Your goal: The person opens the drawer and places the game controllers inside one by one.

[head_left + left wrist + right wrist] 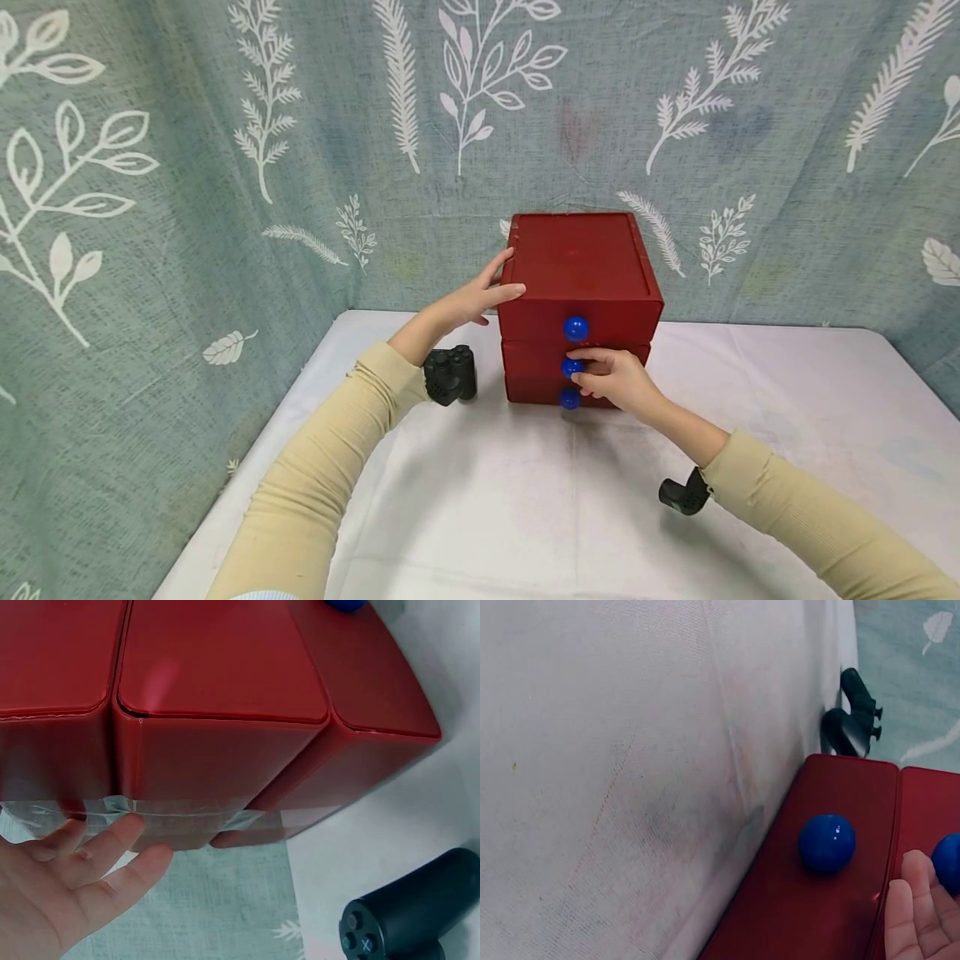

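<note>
A red drawer unit [577,258] with three stacked drawers stands on the white cloth, its front toward me. Each drawer carries a round blue knob: top [576,328], middle [572,367] and bottom [570,398]. My right hand [618,381] pinches the middle knob, index finger above and thumb below. In the right wrist view, its fingers [922,915] lie beside that knob [949,862]. My left hand [480,296] is at the unit's upper left side with fingers spread. The left wrist view shows its fingers [112,847] along the side wall, near a clear strip.
Behind the unit hangs a green curtain [450,225] with white leaf prints, which also runs down the left. White cloth [480,500] covers the table. Black devices sit by my left wrist [450,372] and right wrist [684,493].
</note>
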Demonstrator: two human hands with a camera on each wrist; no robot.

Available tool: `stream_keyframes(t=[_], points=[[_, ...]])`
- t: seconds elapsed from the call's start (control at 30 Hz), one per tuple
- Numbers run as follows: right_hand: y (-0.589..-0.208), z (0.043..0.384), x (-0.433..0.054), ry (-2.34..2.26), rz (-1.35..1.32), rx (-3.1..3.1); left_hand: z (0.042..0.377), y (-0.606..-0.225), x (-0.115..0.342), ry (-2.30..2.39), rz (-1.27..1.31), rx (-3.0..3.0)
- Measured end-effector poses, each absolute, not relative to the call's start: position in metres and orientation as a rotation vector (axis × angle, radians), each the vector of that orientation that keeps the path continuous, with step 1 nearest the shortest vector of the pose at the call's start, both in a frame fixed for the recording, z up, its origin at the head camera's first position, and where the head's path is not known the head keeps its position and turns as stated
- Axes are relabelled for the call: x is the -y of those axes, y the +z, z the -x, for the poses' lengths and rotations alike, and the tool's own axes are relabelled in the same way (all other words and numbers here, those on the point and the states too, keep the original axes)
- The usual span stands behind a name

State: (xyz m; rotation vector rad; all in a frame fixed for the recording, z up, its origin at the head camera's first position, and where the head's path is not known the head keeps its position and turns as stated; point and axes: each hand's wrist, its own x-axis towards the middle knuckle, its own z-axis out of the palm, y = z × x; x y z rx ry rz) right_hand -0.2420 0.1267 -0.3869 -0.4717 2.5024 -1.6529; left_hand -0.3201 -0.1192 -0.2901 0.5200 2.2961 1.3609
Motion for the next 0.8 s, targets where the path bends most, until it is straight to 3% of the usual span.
stream_keyframes(t=[0.5,0.8], points=[[-0.398,0.234,-0.144,-1.557,0.739,-2.227,0.322,-0.290,0.118,1.345,-0.499,-2.304],[-0.423,0.227,-0.147,-1.604,0.692,-2.129,0.321,-0.290,0.119,1.347,-0.490,-2.304]])
